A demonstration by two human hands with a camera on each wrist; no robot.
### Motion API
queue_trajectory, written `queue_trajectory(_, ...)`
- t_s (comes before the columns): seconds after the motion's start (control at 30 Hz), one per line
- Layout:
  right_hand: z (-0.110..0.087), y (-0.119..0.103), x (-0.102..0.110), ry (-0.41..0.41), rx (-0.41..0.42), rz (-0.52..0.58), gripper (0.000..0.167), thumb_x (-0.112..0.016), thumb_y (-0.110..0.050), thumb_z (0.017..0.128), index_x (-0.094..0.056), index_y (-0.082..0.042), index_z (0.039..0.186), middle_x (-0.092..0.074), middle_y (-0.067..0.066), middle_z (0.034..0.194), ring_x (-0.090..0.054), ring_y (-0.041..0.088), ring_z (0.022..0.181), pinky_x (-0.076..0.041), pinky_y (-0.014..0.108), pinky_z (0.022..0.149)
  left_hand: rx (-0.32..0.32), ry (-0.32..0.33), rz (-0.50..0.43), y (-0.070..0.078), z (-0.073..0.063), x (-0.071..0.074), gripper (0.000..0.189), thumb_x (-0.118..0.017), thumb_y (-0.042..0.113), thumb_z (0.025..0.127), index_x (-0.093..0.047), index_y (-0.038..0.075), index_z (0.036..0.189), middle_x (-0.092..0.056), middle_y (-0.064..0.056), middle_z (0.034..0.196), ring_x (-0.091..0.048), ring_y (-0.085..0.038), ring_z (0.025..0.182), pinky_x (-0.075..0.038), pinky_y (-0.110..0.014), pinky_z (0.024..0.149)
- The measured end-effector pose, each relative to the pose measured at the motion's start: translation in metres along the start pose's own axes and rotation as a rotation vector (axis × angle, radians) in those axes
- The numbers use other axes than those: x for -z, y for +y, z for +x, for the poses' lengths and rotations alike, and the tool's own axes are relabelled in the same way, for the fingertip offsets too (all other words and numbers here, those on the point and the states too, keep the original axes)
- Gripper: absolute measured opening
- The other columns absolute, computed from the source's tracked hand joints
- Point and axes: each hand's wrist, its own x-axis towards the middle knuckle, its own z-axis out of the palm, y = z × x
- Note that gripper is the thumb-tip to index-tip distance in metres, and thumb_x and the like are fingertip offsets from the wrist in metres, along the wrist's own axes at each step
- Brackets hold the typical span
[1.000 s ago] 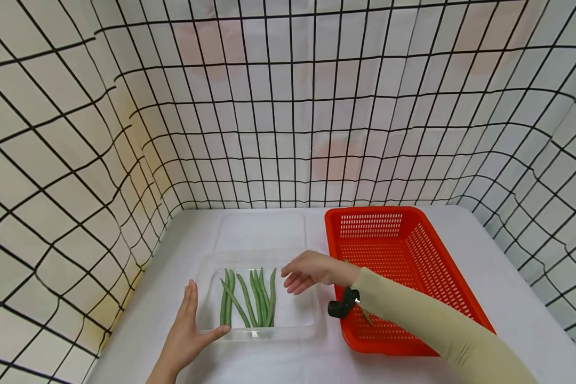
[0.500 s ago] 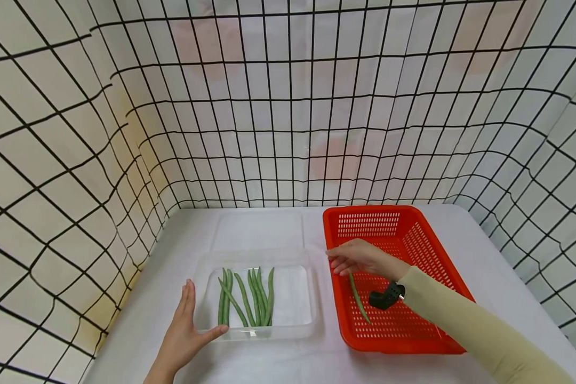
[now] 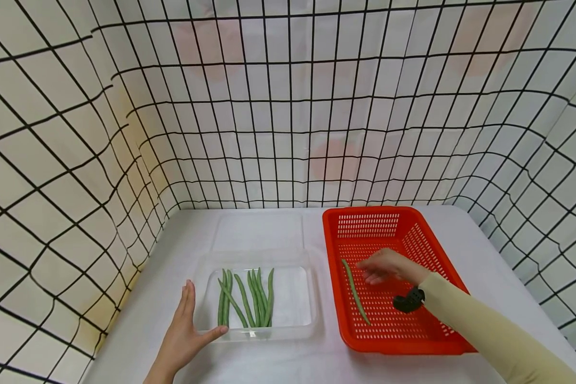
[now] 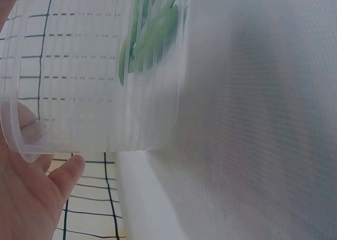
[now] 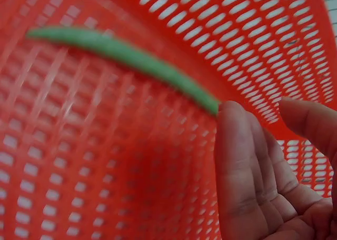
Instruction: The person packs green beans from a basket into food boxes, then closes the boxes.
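Note:
In the head view, several green beans point(image 3: 244, 301) lie roughly side by side in the left part of a clear plastic container point(image 3: 295, 335). My left hand point(image 3: 183, 328) is at the container's near left corner, thumb and fingers spread. The left wrist view has that hand point(image 4: 31, 185) against the rim. Over the red basket point(image 3: 333, 314), my right hand point(image 3: 389, 265) holds nothing. A single green bean point(image 3: 356, 293) lies along the basket's left side, just left of the right fingertips. From the right wrist, thumb and fingers point(image 5: 237, 161) stand apart, and the bean point(image 5: 121, 50) reaches behind a fingertip.
Behind the container lies a flat clear lid point(image 3: 259, 230) on the white table point(image 3: 307, 368). Black grid mesh point(image 3: 293, 117) walls in the back and sides. The basket stands right of the container, with a narrow gap between them.
My right hand has moved right, from above the container to over the basket, uncovering the single bean there. My left hand has stayed at the container's corner.

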Motion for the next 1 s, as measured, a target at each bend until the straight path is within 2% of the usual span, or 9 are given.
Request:
queue_trajectory(0.2, 0.002, 0.016, 0.0, -0.006, -0.015, -0.097, 0.031, -0.068, -0.026, 0.089, -0.066, 0.002, 0.074, -0.063, 0.01, 0.064, -0.063, 0.016, 0.052, -0.055, 0.03, 0.056, 0.018, -0.009, -0.005, -0.002, -0.001, -0.001, 0.129, -0.079, 0.056, 0.067, 0.008, 0.012, 0.152, 0.005, -0.016, 0.157, -0.009, -0.045, 0.138, -0.023, -0.068, 0.098)
queue_trajectory(0.5, 0.002, 0.021, -0.015, -0.004, -0.002, -0.217, 0.031, -0.076, -0.025, 0.082, -0.068, 0.001, 0.068, -0.058, 0.007, 0.057, -0.06, 0.016, 0.047, -0.054, 0.031, 0.053, 0.022, -0.015, -0.007, -0.001, 0.001, 0.0, 0.13, -0.079, 0.056, 0.066, 0.009, 0.013, 0.152, 0.003, -0.019, 0.156, -0.008, -0.044, 0.139, -0.022, -0.068, 0.098)
queue_trajectory(0.77, 0.004, 0.016, -0.023, -0.004, 0.001, -0.222, 0.03, -0.076, -0.021, 0.082, -0.066, 0.001, 0.066, -0.06, 0.009, 0.057, -0.062, 0.016, 0.047, -0.054, 0.03, 0.052, 0.0, -0.007, -0.005, 0.001, 0.0, 0.002, 0.129, -0.079, 0.056, 0.067, 0.008, 0.011, 0.152, 0.002, -0.02, 0.156, -0.009, -0.044, 0.139, -0.023, -0.068, 0.097)
queue_trajectory(1.0, 0.006, 0.01, -0.032, 0.018, -0.046, -0.243, 0.029, -0.079, -0.026, 0.079, -0.068, -0.001, 0.069, -0.062, 0.009, 0.059, -0.064, 0.018, 0.05, -0.054, 0.03, 0.055, 0.002, -0.003, 0.0, 0.0, 0.0, 0.001, 0.13, -0.079, 0.056, 0.067, 0.009, 0.011, 0.152, 0.002, -0.019, 0.156, -0.009, -0.044, 0.139, -0.023, -0.069, 0.097)
